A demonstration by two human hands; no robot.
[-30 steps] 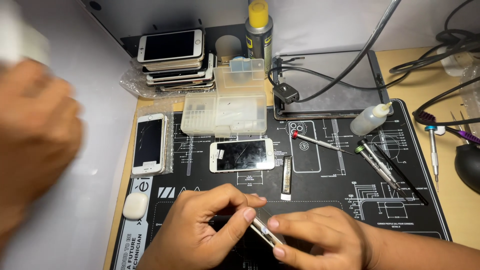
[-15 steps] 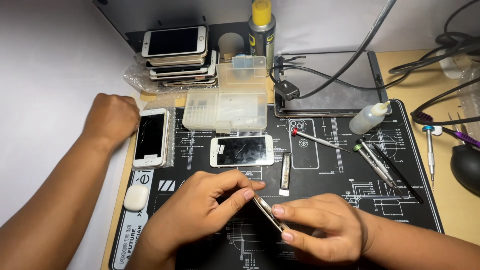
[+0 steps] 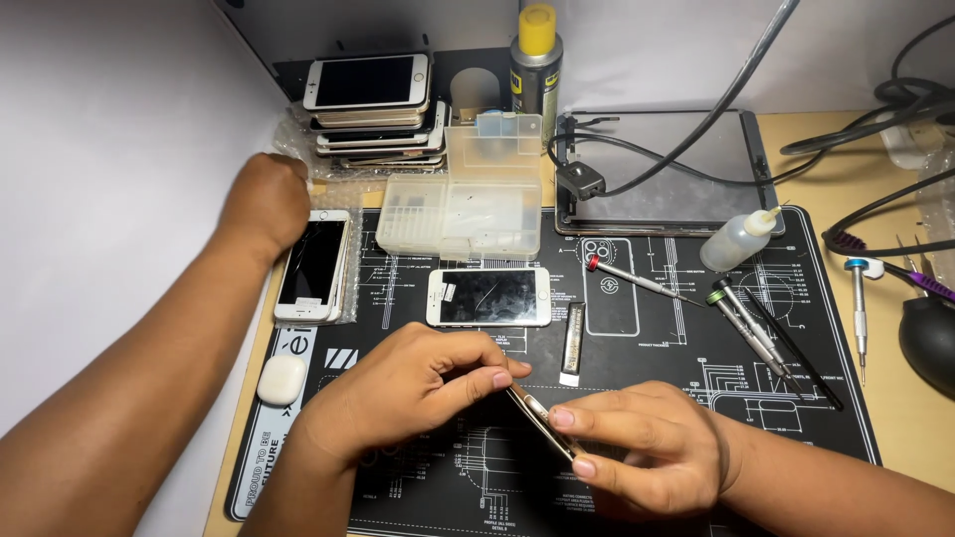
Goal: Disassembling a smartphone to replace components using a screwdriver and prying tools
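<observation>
My left hand [image 3: 418, 383] and my right hand [image 3: 647, 447] hold one thin phone [image 3: 537, 418] between them, low over the black work mat [image 3: 796, 418]. The phone is tilted and shows only its pale metal edge. My left thumb and forefinger pinch its upper end. My right fingertips grip its lower end. Another person's hand [image 3: 264, 204] reaches in from the lower left and rests, fingers curled, on bubble wrap beside a white phone [image 3: 313, 264] at the mat's left edge.
A second white phone [image 3: 487, 296] lies face up on the mat above my hands, beside a slim black strip [image 3: 574, 343]. Behind it are a clear parts box [image 3: 463, 199], stacked phones [image 3: 368, 104], a spray can [image 3: 535, 50] and a tablet [image 3: 657, 169]. Screwdrivers [image 3: 746, 323] and a dropper bottle [image 3: 736, 239] lie right.
The other person's hand came in from the near left and settled beside the white phone at the mat's left edge. My hands kept hold of the thin phone, barely shifting.
</observation>
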